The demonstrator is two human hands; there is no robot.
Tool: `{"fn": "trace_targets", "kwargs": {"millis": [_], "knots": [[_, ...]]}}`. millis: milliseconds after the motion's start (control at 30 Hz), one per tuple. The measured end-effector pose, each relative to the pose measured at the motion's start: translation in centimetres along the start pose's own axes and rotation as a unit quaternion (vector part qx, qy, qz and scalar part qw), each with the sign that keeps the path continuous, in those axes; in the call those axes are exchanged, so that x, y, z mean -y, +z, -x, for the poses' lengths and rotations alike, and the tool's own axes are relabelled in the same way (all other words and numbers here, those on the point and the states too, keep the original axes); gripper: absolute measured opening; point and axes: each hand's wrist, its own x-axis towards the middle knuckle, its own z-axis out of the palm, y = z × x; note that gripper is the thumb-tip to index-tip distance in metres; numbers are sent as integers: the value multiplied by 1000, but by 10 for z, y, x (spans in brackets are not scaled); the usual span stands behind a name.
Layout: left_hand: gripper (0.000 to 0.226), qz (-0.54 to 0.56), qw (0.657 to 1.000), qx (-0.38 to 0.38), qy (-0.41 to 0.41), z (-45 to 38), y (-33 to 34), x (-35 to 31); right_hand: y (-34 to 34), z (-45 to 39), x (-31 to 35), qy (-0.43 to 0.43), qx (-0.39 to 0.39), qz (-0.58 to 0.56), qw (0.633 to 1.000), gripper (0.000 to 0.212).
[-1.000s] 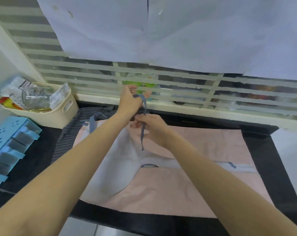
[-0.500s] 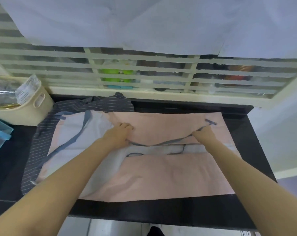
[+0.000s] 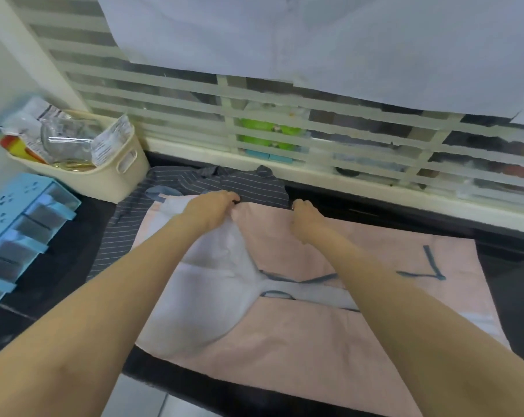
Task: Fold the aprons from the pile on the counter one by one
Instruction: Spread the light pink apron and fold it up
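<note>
A pink apron (image 3: 329,335) lies spread on the black counter (image 3: 510,266), its white inner side (image 3: 212,284) showing at the left and its blue strap (image 3: 420,273) lying loose across the middle. My left hand (image 3: 209,209) grips the apron's far edge where white meets pink. My right hand (image 3: 305,218) curls over the same far edge a little to the right. A dark striped apron (image 3: 224,185) lies underneath, sticking out at the back and left.
A cream basket (image 3: 110,173) with packets and a glass jar stands at the back left. A blue drawer organiser (image 3: 20,218) sits at the left edge. A slatted window ledge (image 3: 375,182) runs behind the counter. The counter's front edge is near the frame's bottom.
Both hands let go of the blue strap, which now lies on the apron. They moved to the apron's far edge and took hold of it close together.
</note>
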Motion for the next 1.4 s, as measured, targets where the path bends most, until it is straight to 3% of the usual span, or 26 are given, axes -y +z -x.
{"fn": "trace_targets", "kwargs": {"millis": [133, 267, 367, 467, 500, 567, 633, 733, 867, 967, 1033, 1233, 1400], "knots": [[30, -85, 996, -17, -1, -12, 0, 11, -3, -9, -14, 22, 13, 39, 999, 38], [20, -62, 992, -87, -64, -8, 0, 29, -10, -11, -19, 16, -34, 13, 999, 19], [29, -75, 991, -3, -111, -10, -8, 29, -18, -12, -21, 5, -22, 1, 1000, 21], [61, -121, 971, 154, -140, -12, -24, 7, -35, -8, -49, 56, 56, -29, 996, 22], [67, -154, 963, 170, -140, -12, -27, -5, -40, -6, -61, 75, 76, -16, 994, 25], [63, -224, 962, 129, -88, -14, -26, -35, -48, -2, -84, 107, 103, 28, 989, 34], [55, -246, 967, 60, 14, -21, -14, -66, -54, 2, -104, 123, 111, 77, 983, 39], [50, -224, 965, 53, 123, -32, 5, -96, -61, 11, -128, 125, 91, 153, 976, 36], [64, -219, 969, 90, 73, -42, 13, -92, -68, 24, -153, 120, 75, 265, 954, 28], [31, -245, 961, 95, 82, -42, 2, -85, -78, 31, -164, 105, 55, 325, 938, 25], [12, -224, 969, 68, 78, -40, -12, -83, -88, 35, -163, 99, 30, 356, 929, 24], [11, -208, 970, -98, 85, -19, -65, -86, -132, 61, -139, 92, -85, 453, 883, 25], [10, -246, 955, -125, 109, 34, -70, -81, -137, 111, -122, 89, -98, 450, 883, 22]]}}
